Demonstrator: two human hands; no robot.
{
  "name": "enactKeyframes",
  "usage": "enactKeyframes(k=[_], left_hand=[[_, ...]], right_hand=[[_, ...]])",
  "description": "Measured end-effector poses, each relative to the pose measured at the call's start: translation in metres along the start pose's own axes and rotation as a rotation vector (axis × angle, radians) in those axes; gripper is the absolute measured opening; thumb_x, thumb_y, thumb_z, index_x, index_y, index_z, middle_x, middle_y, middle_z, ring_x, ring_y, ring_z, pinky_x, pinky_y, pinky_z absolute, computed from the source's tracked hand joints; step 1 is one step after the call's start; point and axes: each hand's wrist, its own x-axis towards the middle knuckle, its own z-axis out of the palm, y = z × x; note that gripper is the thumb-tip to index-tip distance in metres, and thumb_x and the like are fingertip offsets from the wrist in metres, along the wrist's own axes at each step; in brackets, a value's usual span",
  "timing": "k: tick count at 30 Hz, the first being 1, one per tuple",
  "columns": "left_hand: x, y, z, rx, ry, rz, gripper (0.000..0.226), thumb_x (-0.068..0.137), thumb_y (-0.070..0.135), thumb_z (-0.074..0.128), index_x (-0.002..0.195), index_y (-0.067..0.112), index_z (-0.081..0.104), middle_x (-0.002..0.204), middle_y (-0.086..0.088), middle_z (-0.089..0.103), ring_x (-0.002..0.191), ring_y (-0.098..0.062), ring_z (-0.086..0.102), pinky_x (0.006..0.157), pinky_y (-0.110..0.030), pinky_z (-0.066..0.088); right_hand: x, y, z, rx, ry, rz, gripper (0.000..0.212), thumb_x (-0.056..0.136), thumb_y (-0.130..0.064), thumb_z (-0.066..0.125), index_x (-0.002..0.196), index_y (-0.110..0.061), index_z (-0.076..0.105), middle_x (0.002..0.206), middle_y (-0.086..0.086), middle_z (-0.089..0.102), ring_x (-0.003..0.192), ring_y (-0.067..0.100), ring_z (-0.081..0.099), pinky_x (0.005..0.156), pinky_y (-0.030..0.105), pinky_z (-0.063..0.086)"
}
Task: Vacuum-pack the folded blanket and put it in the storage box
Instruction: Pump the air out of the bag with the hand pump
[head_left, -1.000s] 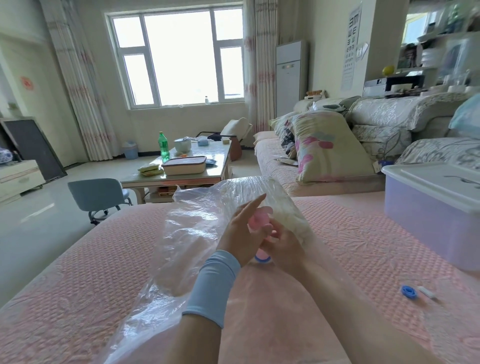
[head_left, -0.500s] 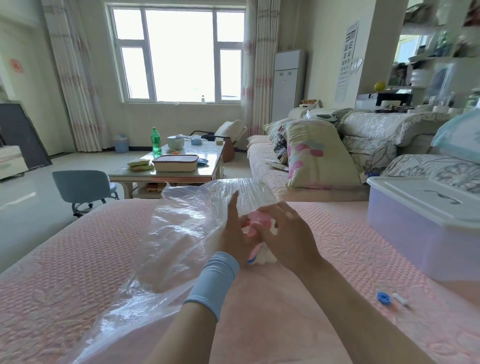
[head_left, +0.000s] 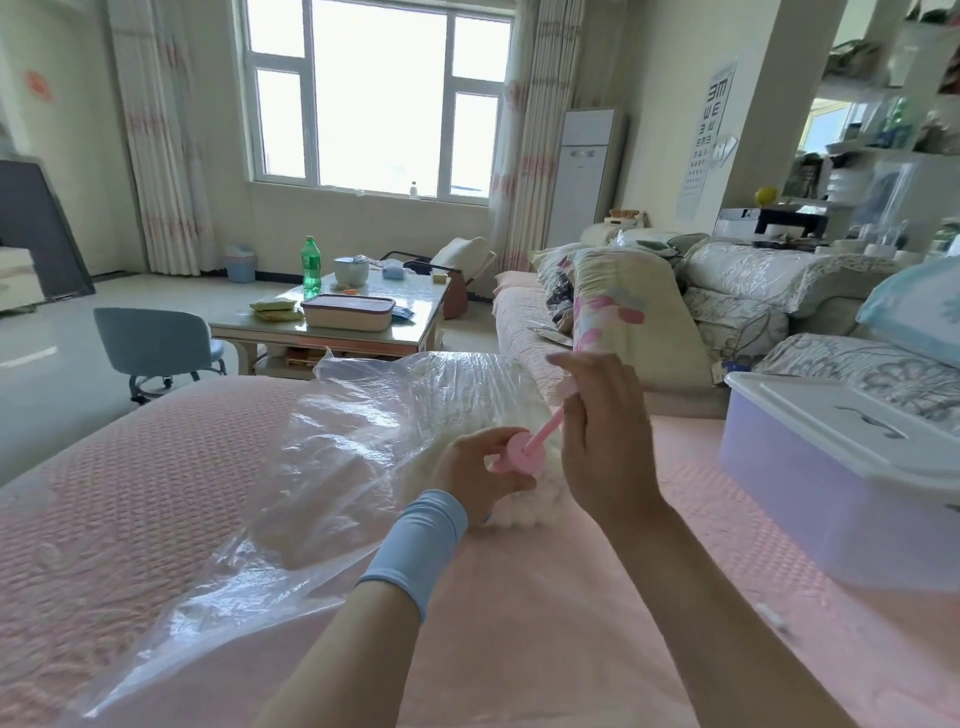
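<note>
A clear plastic vacuum bag (head_left: 332, 467) lies on the pink bed cover, with the cream fluffy blanket (head_left: 519, 512) showing inside it under my hands. My left hand (head_left: 480, 478) grips the body of a small pink hand pump (head_left: 524, 449) standing on the bag. My right hand (head_left: 605, 447) holds the pump's plunger handle, and the pink rod is drawn out up and to the right. The lilac storage box (head_left: 810, 499) with its white lid on sits on the bed to the right.
The pink quilted bed (head_left: 130, 493) fills the foreground. A sofa with pillows (head_left: 623, 312) stands behind it, a coffee table (head_left: 332, 322) with a green bottle further back, and a blue chair (head_left: 150, 343) on the floor at left.
My right hand has risen up and to the right, drawing the pump's rod out. My left hand has stayed on the pump body. The view has shifted a little.
</note>
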Motion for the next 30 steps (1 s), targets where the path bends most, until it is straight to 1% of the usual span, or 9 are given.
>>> enactKeyframes(k=[3, 5, 10, 13, 18, 20, 25, 27, 30], left_hand=[[0.000, -0.004, 0.000, 0.003, 0.002, 0.036, 0.044, 0.064, 0.018, 0.083, 0.100, 0.038, 0.069, 0.089, 0.017, 0.070, 0.083, 0.013, 0.060, 0.073, -0.002, 0.041], [0.000, -0.006, 0.000, -0.003, 0.005, 0.036, 0.042, 0.063, 0.020, 0.083, 0.094, 0.044, 0.068, 0.081, 0.022, 0.069, 0.080, 0.011, 0.060, 0.076, -0.007, 0.044], [0.003, -0.014, -0.006, -0.011, 0.020, 0.034, 0.054, 0.061, 0.022, 0.087, 0.098, 0.054, 0.064, 0.096, 0.018, 0.072, 0.091, 0.004, 0.063, 0.084, -0.016, 0.046], [0.003, -0.015, -0.006, -0.009, 0.003, 0.032, 0.052, 0.059, 0.025, 0.088, 0.097, 0.052, 0.066, 0.095, 0.019, 0.072, 0.091, 0.004, 0.063, 0.083, -0.014, 0.045], [-0.002, -0.011, 0.001, -0.072, 0.013, 0.022, 0.044, 0.054, 0.030, 0.082, 0.085, 0.057, 0.065, 0.084, 0.021, 0.072, 0.080, 0.004, 0.064, 0.079, -0.017, 0.050], [-0.005, -0.008, 0.003, -0.112, 0.026, 0.019, 0.041, 0.051, 0.038, 0.078, 0.084, 0.060, 0.066, 0.083, 0.022, 0.072, 0.076, 0.005, 0.064, 0.076, -0.014, 0.051], [-0.002, -0.012, -0.004, -0.070, 0.060, 0.020, 0.056, 0.061, 0.022, 0.087, 0.091, 0.063, 0.063, 0.092, 0.023, 0.071, 0.091, 0.002, 0.064, 0.084, -0.015, 0.047], [-0.001, -0.013, -0.004, -0.069, 0.051, 0.008, 0.055, 0.061, 0.021, 0.088, 0.102, 0.052, 0.066, 0.097, 0.017, 0.072, 0.096, -0.003, 0.064, 0.089, -0.020, 0.048], [-0.003, -0.013, -0.002, -0.071, 0.036, -0.009, 0.055, 0.063, 0.020, 0.087, 0.113, 0.036, 0.069, 0.100, 0.014, 0.072, 0.097, -0.007, 0.065, 0.089, -0.021, 0.047]], right_hand=[[-0.027, 0.007, 0.022, 0.033, -0.388, 0.090, 0.037, 0.090, 0.003, 0.050, 0.121, -0.009, 0.067, 0.122, 0.006, 0.060, 0.115, 0.026, 0.053, 0.099, 0.041, 0.045], [-0.027, 0.007, 0.023, 0.049, -0.495, 0.099, 0.035, 0.091, 0.004, 0.054, 0.120, -0.009, 0.068, 0.125, 0.006, 0.061, 0.118, 0.026, 0.054, 0.101, 0.041, 0.044], [0.018, -0.009, -0.003, 0.025, -0.055, -0.085, 0.033, 0.093, -0.002, 0.045, 0.116, -0.013, 0.067, 0.124, 0.004, 0.062, 0.120, 0.020, 0.054, 0.107, 0.022, 0.036], [0.025, -0.012, -0.005, 0.014, 0.131, -0.120, 0.034, 0.094, -0.002, 0.043, 0.118, -0.011, 0.066, 0.125, 0.005, 0.062, 0.121, 0.020, 0.053, 0.107, 0.024, 0.034], [-0.030, -0.002, 0.020, -0.009, -0.383, 0.105, 0.044, 0.091, 0.002, 0.050, 0.129, -0.014, 0.064, 0.139, 0.004, 0.055, 0.130, 0.023, 0.047, 0.108, 0.040, 0.042], [-0.031, 0.000, 0.021, 0.022, -0.449, 0.131, 0.046, 0.090, 0.005, 0.052, 0.130, -0.015, 0.065, 0.144, 0.005, 0.051, 0.134, 0.024, 0.044, 0.111, 0.043, 0.039], [0.020, -0.012, -0.004, 0.001, 0.064, -0.089, 0.040, 0.094, 0.002, 0.052, 0.126, -0.015, 0.068, 0.135, 0.007, 0.057, 0.125, 0.008, 0.043, 0.110, 0.018, 0.030], [0.029, -0.011, -0.007, -0.004, 0.220, -0.132, 0.036, 0.097, -0.002, 0.048, 0.125, -0.014, 0.067, 0.130, 0.006, 0.060, 0.123, 0.014, 0.049, 0.107, 0.021, 0.035], [0.003, -0.010, 0.008, -0.003, 0.119, -0.044, 0.039, 0.095, 0.003, 0.049, 0.125, -0.012, 0.068, 0.131, 0.008, 0.060, 0.124, 0.022, 0.052, 0.108, 0.018, 0.034]])
